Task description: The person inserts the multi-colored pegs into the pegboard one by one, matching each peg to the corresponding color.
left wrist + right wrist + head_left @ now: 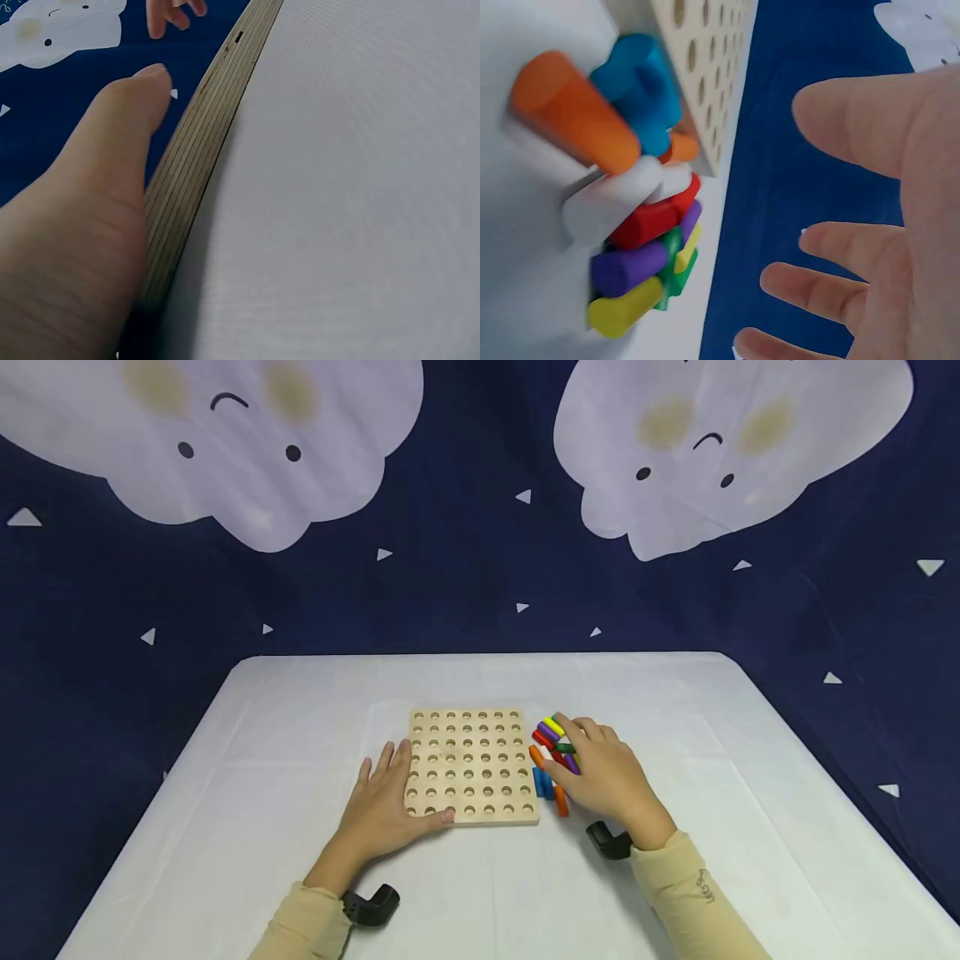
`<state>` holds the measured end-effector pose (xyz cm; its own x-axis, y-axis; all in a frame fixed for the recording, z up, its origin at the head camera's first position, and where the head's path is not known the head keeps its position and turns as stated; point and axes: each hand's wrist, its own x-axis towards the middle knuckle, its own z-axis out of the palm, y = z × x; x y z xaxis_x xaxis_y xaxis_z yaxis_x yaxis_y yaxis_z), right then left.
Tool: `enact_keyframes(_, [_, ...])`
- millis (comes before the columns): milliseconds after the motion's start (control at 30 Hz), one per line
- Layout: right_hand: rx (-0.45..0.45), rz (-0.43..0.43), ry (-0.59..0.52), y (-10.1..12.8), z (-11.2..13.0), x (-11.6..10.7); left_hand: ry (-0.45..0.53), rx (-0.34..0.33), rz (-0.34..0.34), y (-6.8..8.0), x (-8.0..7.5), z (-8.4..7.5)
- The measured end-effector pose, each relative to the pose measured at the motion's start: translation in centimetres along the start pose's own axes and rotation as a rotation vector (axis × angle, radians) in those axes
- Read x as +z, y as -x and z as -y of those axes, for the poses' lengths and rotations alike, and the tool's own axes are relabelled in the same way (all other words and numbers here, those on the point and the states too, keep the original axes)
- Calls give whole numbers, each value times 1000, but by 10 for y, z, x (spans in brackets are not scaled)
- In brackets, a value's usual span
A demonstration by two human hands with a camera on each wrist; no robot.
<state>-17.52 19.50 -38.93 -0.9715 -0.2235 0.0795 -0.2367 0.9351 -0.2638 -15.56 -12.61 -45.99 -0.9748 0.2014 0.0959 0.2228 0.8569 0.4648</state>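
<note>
A square wooden board (472, 764) with rows of round holes lies in the middle of the white table (300, 760). My left hand (386, 797) lies flat on its near left corner, fingers straight, thumb (97, 187) against the board's layered edge (202, 150). A heap of coloured pegs (551, 752) lies just right of the board: orange (570, 112), blue (641, 90), red (652, 217), purple (626, 266), yellow (622, 315) and green (671, 277). My right hand (596, 768) hovers over the heap with fingers (817, 289) spread, holding nothing.
A dark blue cloth with white clouds (247, 443) hangs behind the table. Black wrist-camera mounts (371, 906) (609, 841) sit at both cuffs. White tabletop stretches to either side and toward the far edge (480, 656).
</note>
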Motion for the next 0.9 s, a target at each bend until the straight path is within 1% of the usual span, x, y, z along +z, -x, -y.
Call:
enact_keyframes(133, [16,34,1,-2,-7,5,-21,5,10,0,-1,1])
enact_keyframes(233, [27,38,-3,-8,-12,7,-30,11,14,-1,0,1])
enact_keyframes(367, [70,42,-24,-21,-21,6,-30,11,23,-3,1,2])
enact_keyframes(467, [93,58,-26,-35,-28,5,-30,8,28,-4,0,1])
enact_keyframes(667, [64,113,3,-62,-37,7,-28,0,23,-4,2,3])
enact_keyframes(900, [21,197,6,-78,-40,10,-33,3,27,-5,4,3])
